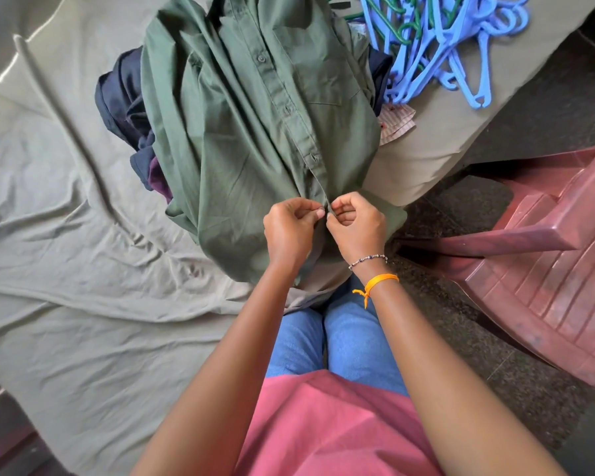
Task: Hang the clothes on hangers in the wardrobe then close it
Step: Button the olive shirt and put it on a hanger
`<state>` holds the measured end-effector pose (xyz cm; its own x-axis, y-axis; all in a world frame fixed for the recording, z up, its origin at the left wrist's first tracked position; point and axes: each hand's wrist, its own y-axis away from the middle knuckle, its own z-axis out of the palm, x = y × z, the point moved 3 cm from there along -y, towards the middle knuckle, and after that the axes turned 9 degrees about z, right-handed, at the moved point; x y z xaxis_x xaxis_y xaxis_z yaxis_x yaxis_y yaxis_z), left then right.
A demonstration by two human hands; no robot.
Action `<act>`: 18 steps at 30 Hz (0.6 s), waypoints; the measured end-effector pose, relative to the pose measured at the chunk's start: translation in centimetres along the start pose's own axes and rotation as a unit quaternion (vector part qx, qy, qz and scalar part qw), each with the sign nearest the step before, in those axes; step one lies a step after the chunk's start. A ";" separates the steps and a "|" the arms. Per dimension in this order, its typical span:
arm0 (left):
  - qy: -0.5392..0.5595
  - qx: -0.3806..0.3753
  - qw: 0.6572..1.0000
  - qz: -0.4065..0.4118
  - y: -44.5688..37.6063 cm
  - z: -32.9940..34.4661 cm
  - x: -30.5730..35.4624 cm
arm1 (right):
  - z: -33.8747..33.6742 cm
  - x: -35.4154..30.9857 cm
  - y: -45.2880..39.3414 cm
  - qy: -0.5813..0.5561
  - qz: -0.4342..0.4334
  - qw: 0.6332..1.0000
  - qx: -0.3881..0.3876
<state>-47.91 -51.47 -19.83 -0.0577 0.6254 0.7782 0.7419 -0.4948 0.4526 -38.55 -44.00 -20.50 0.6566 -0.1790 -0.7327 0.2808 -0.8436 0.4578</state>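
I see my left hand (291, 228) and right hand (352, 223) pinching the green shirt's (255, 132) placket near its hem, on the bed (66, 235) beside the hangers (443, 46); soft, light cloth, best lifted at the collar.

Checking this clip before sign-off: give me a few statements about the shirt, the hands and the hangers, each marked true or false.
1. Both hands pinch the green shirt at its lower button placket. True: left hand, right hand.
2. The shirt already hangs on a hanger. False: it lies on the clothes pile.
3. The blue hangers lie heaped on the bed beyond the shirt. True.
4. The orange thread band is on the left wrist. False: right wrist.
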 end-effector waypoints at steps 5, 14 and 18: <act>0.016 -0.009 1.000 -0.009 0.5 -0.1 -0.4 | 0.1 0.1 0.7 -0.063 0.007 0.998 -0.024; 0.071 -0.022 0.997 -0.035 0.5 -0.3 -0.7 | -0.6 0.1 0.8 -0.084 0.000 0.995 -0.060; 0.126 -0.027 0.990 -0.059 0.3 -0.4 -1.1 | -0.9 -0.2 0.3 -0.068 -0.012 0.994 -0.081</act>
<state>-47.85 -52.56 -20.35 -0.3124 0.5138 0.7990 0.6837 -0.4623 0.5646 -38.00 -43.74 -19.77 0.5497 -0.2358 -0.8014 0.4115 -0.7585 0.5054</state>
